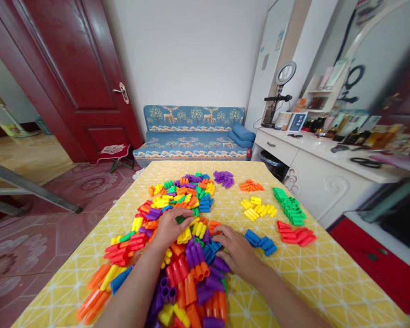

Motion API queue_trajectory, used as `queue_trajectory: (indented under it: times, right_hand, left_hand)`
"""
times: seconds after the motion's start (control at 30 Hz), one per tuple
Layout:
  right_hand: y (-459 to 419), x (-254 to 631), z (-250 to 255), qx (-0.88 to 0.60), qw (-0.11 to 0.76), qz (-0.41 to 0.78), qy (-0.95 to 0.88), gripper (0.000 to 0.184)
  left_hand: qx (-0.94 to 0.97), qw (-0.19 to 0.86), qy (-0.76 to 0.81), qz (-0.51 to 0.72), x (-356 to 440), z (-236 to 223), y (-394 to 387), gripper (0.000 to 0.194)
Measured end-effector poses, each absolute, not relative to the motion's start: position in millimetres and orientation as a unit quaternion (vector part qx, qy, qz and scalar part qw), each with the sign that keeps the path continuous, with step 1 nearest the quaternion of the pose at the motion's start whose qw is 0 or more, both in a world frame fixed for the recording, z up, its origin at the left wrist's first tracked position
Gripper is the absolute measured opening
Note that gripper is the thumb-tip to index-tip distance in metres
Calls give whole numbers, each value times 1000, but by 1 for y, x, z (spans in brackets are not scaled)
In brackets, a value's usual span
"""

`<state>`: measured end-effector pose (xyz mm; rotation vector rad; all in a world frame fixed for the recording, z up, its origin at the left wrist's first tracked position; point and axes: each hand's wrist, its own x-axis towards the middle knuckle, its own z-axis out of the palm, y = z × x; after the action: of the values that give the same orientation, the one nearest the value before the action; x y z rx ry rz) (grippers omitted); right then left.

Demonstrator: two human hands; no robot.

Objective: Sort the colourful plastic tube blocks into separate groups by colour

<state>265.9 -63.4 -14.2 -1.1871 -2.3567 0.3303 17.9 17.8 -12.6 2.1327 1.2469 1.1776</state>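
A mixed heap of plastic tube pieces (181,273) in red, orange, yellow, green, blue and purple spreads over the table's left and middle. My left hand (171,228) lies over the heap, fingers curved, with a gap between thumb and forefinger where a green piece (180,219) shows. Close to its thumb tip is a yellow piece (194,221). At the heap's right edge is my right hand (239,253), its fingers spread and bent beside blue pieces (210,251) and orange pieces (214,226). No piece is visibly gripped in either hand.
Sorted groups lie on the yellow tablecloth (259,291): purple (223,178), orange (251,185), yellow (258,208), green (289,207), red (295,233) and blue (260,241). A blue sofa (194,141) stands beyond; a white dresser (314,168) stands right.
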Motion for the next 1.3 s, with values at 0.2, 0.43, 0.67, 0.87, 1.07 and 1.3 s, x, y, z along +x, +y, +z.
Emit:
queue_trajectory:
  times: [0.2,0.43,0.67,0.87,1.07,1.3]
  right_hand:
    - [-63,271,-15,-429,278,105,-853,12]
    - [-62,283,-2,-524,270,116,-799,36]
    - [-71,291,12,-550,149,117,-813,22]
    - [-78,286,14,-515,118,136,-838,35]
    - [-87,285,19,-490,121,156,-849,39]
    - [-73,311,23,-539,192,107,-813,40]
  left_hand:
    - [769,194,446,416,16,-15,18,17]
    - [769,190,448,414,17,-13,18,17]
    - [770,189,447,414,17,-14,18,18]
    - [768,188,454,411,18,-12,17,17]
    - [773,180,451,409,18,-11,17,19]
    - [771,178,450,413,17,-13,18,17]
